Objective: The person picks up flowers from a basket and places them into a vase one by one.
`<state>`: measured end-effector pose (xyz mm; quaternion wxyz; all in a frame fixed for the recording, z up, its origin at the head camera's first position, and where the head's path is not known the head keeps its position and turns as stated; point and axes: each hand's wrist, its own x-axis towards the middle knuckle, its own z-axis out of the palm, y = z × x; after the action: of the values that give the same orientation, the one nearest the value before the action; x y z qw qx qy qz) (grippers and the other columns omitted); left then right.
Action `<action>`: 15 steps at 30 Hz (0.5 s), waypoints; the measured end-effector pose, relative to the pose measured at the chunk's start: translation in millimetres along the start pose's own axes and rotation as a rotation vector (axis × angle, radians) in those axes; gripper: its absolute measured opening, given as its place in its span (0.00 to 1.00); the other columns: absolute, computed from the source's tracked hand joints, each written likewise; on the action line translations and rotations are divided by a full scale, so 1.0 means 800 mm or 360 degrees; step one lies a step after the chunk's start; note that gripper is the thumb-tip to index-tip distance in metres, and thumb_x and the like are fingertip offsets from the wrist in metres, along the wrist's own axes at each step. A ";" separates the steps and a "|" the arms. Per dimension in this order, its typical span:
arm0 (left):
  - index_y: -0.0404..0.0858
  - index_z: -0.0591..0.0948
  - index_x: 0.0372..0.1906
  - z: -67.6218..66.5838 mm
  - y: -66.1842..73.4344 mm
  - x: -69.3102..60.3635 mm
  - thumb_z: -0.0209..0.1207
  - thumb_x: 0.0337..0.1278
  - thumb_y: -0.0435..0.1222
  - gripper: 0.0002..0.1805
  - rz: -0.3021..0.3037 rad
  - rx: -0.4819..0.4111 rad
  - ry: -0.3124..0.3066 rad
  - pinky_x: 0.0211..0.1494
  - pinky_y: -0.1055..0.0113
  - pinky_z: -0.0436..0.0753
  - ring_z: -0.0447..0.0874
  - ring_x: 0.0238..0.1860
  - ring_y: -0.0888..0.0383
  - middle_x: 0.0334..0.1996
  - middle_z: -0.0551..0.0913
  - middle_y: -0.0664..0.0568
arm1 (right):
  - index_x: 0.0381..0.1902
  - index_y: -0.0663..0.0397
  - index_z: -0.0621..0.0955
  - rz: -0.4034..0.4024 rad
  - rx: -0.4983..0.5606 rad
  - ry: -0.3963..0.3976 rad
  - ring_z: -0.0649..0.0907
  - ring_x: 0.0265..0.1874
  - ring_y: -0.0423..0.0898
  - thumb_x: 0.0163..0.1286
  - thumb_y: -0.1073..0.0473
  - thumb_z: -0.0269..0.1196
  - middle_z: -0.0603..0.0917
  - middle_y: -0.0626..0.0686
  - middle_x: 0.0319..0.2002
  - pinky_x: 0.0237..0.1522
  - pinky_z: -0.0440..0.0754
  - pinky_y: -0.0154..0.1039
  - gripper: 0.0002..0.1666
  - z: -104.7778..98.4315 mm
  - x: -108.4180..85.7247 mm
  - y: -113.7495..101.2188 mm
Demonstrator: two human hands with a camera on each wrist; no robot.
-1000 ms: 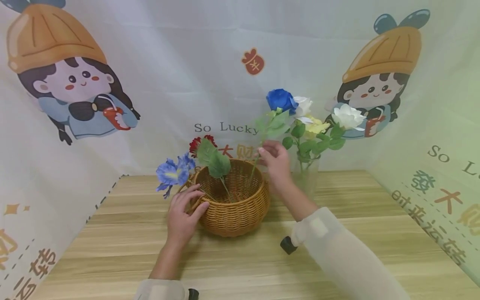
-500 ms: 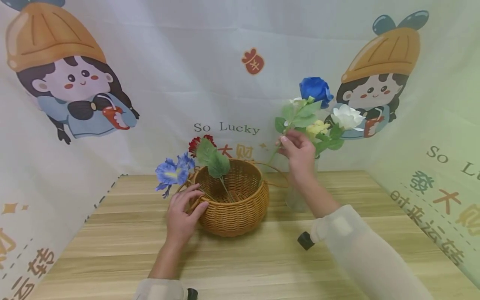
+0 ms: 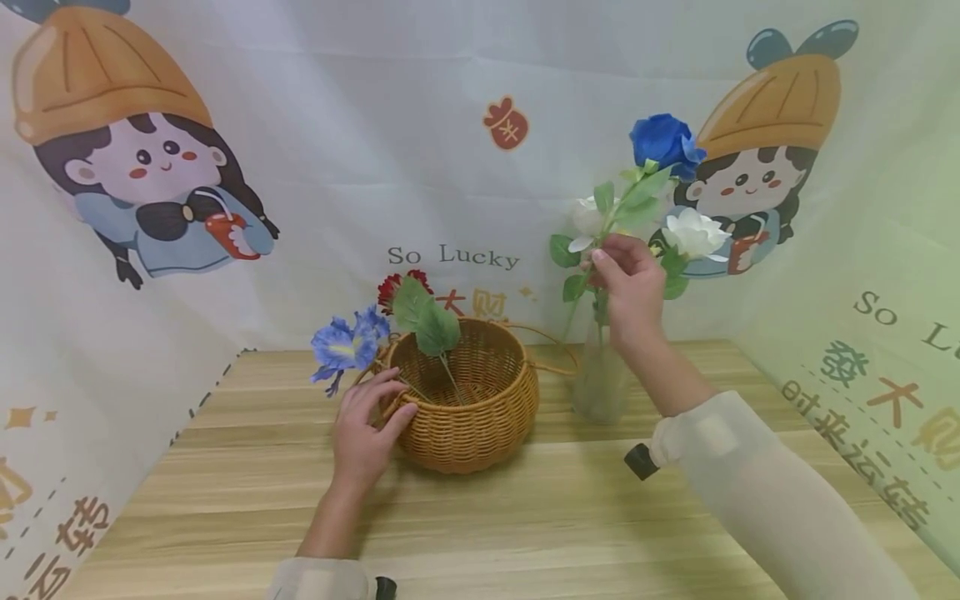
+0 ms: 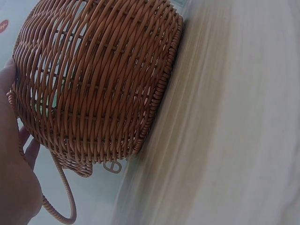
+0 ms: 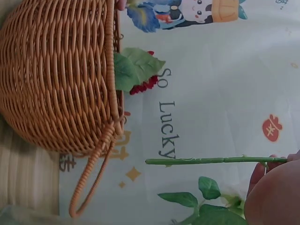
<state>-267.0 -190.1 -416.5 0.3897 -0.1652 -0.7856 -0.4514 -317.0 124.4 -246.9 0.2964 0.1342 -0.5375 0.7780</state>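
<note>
Near the clear white-flowered vase (image 3: 600, 387), right fingers (image 3: 609, 267) pinch a seemingly uninserted blue rose (image 3: 663, 146); left fingers (image 3: 372, 389) grip the brown wicker basket (image 3: 468, 437).

I identify a makeshift booth (image 3: 187, 392): cartoon-printed fabric (image 3: 390, 142) encloses the wood-grain table (image 3: 487, 533) on three sides.

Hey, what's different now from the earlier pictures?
The right hand carried the blue rose up and rightward, away from the basket toward the clear vase. It hasn't let go. The left hand still holds the basket's rim, and the blue-purple flower stayed put.
</note>
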 end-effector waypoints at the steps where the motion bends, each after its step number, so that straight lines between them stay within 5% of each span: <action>1: 0.42 0.84 0.43 0.000 0.000 0.000 0.72 0.48 0.36 0.15 0.0000 0.0000 -0.0001 0.62 0.52 0.65 0.73 0.57 0.50 0.57 0.81 0.52 | 0.36 0.56 0.79 -0.0014 -0.0016 0.0007 0.83 0.28 0.43 0.65 0.75 0.61 0.82 0.52 0.31 0.32 0.82 0.33 0.10 -0.002 0.002 -0.002; 15: 0.42 0.84 0.43 -0.003 0.004 0.001 0.71 0.49 0.37 0.14 -0.0047 0.0006 -0.0026 0.63 0.51 0.64 0.72 0.57 0.50 0.58 0.80 0.51 | 0.38 0.51 0.78 -0.0116 -0.0165 0.0124 0.81 0.33 0.43 0.68 0.72 0.60 0.79 0.53 0.37 0.36 0.80 0.32 0.10 -0.033 0.021 -0.027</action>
<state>-264.5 -190.0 -413.2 0.3770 -0.1565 -0.7919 -0.4542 -314.2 159.5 -231.5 0.3518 0.1077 -0.5599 0.7424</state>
